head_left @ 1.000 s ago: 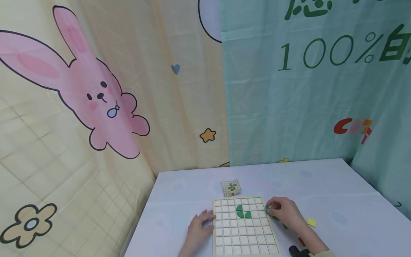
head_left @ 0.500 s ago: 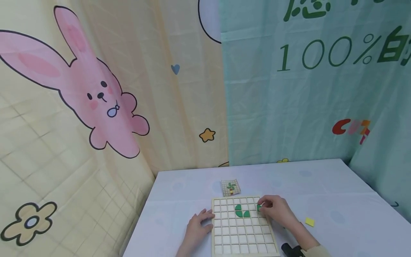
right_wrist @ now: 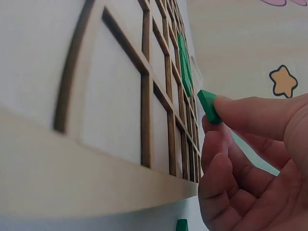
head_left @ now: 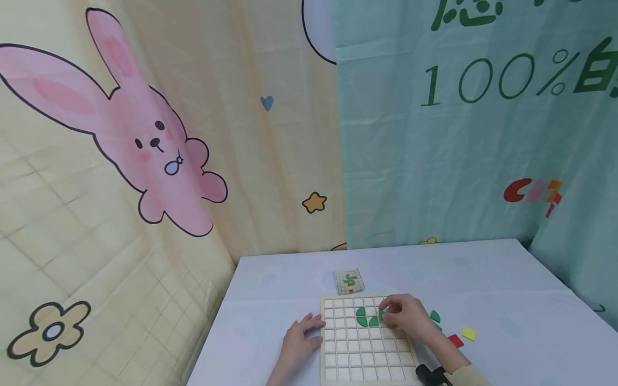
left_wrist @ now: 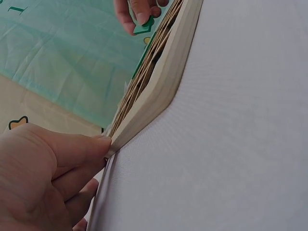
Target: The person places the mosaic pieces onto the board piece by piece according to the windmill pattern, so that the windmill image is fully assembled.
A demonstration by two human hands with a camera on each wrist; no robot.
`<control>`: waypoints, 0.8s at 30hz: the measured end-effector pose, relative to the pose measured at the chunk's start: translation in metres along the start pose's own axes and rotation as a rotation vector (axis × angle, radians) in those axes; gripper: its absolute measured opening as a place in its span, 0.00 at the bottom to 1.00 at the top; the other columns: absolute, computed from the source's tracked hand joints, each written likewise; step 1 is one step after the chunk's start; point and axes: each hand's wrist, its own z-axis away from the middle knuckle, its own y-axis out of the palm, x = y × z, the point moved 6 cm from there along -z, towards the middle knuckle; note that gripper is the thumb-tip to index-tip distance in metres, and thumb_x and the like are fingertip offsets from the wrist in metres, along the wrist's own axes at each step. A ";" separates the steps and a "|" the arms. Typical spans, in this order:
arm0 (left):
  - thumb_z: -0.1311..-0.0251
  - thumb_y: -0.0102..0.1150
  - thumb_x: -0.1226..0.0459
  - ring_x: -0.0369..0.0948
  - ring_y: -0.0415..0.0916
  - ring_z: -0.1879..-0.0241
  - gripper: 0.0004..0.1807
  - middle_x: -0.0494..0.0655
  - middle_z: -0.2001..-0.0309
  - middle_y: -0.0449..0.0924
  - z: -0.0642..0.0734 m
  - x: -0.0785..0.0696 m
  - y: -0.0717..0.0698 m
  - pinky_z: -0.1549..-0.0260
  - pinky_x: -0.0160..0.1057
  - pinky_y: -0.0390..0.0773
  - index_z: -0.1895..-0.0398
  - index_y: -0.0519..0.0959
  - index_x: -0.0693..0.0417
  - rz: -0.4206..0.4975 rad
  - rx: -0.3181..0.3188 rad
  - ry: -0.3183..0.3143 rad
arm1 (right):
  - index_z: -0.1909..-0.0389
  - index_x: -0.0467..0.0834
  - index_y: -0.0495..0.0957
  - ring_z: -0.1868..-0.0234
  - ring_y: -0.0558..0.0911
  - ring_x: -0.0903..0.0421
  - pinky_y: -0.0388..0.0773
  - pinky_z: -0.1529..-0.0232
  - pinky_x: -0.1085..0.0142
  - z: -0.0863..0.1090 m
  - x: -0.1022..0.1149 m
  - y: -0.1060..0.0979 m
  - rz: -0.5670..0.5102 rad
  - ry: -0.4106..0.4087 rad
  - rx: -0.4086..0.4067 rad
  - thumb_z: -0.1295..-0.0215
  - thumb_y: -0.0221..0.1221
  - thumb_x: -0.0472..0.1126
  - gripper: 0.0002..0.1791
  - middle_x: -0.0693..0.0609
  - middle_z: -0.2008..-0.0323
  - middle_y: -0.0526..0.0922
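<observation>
A pale wooden grid board [head_left: 369, 359] lies on the table. Several green quarter-round tiles [head_left: 361, 321] sit in its cells near the far side. My right hand [head_left: 407, 316] is over the board's far right part and pinches another green tile [right_wrist: 209, 106] between thumb and fingertips. In the right wrist view this tile is tilted and apart from the grid. My left hand [head_left: 298, 343] rests against the board's left edge, its thumb and fingers spread along the rim. The left wrist view shows the thumb [left_wrist: 89, 147] touching that edge, with the other fingers partly hidden.
Beyond the board lies a small card [head_left: 350, 282] printed with a green plant-like pattern. Right of the board are loose green tiles [head_left: 435, 316], a red tile [head_left: 456, 341] and a yellow tile [head_left: 469, 334]. A black device [head_left: 431, 375] sits at my right wrist.
My right hand has carried the green tile leftward from the board's right edge to above its cells. Loose tiles at the right have come into sight. The left hand has stayed put.
</observation>
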 end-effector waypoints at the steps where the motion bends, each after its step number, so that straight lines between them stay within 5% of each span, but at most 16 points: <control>1: 0.49 0.71 0.69 0.53 0.66 0.30 0.17 0.41 0.41 0.81 0.000 0.001 0.000 0.28 0.66 0.48 0.55 0.86 0.43 0.001 0.004 -0.009 | 0.63 0.46 0.85 0.72 0.77 0.55 0.76 0.75 0.62 0.001 -0.001 0.001 0.002 0.012 0.003 0.41 0.68 0.31 0.08 0.53 0.74 0.81; 24: 0.48 0.71 0.70 0.54 0.66 0.31 0.17 0.41 0.40 0.81 0.000 0.002 0.001 0.29 0.68 0.48 0.55 0.86 0.44 0.002 0.001 0.024 | 0.71 0.49 0.84 0.71 0.75 0.57 0.74 0.70 0.63 0.002 -0.003 0.008 0.110 -0.028 -0.023 0.43 0.70 0.32 0.08 0.57 0.75 0.79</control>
